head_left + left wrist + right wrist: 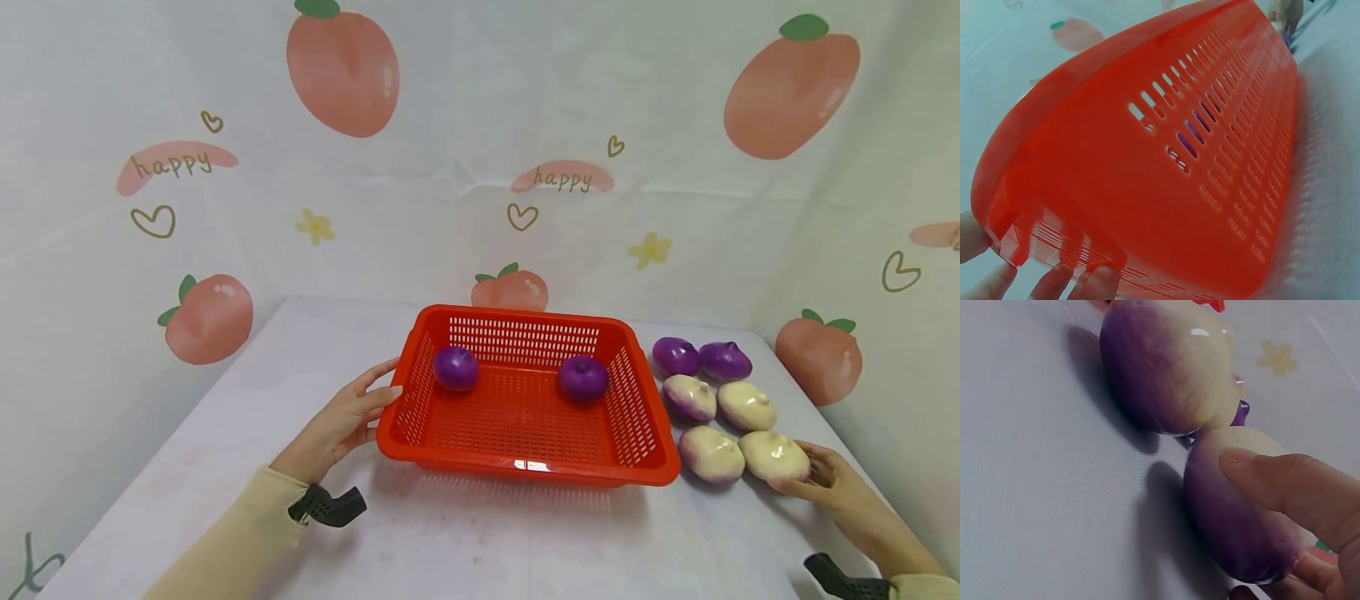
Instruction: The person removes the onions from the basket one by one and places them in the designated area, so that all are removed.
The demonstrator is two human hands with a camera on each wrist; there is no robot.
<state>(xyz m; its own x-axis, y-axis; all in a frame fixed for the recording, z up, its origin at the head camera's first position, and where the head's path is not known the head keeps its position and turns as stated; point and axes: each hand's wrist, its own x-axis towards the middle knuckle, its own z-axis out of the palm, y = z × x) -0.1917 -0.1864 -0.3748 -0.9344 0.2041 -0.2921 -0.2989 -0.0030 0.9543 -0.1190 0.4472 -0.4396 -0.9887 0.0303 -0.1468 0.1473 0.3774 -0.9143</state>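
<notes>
My left hand (337, 425) grips the left end of a red plastic basket (480, 463), thumb at the rim and fingers beneath it in the left wrist view. Inside the basket lie two purple onions (455, 368), one on each side. To the right of the basket, my right hand (840, 492) holds the nearest right white-and-purple turnip (772, 456) between thumb and fingers. The right wrist view shows the thumb (1272, 478) pressed on this turnip, with part of the other fingers hidden behind it. Another turnip (1166, 369) sits right beside it.
More white-and-purple turnips (690, 398) stand in rows along the basket's right side. Two purple onions (724, 361) lie behind them. A white cloth covers the table (450, 550), and a fruit-printed cloth wall (450, 100) encloses the back and sides.
</notes>
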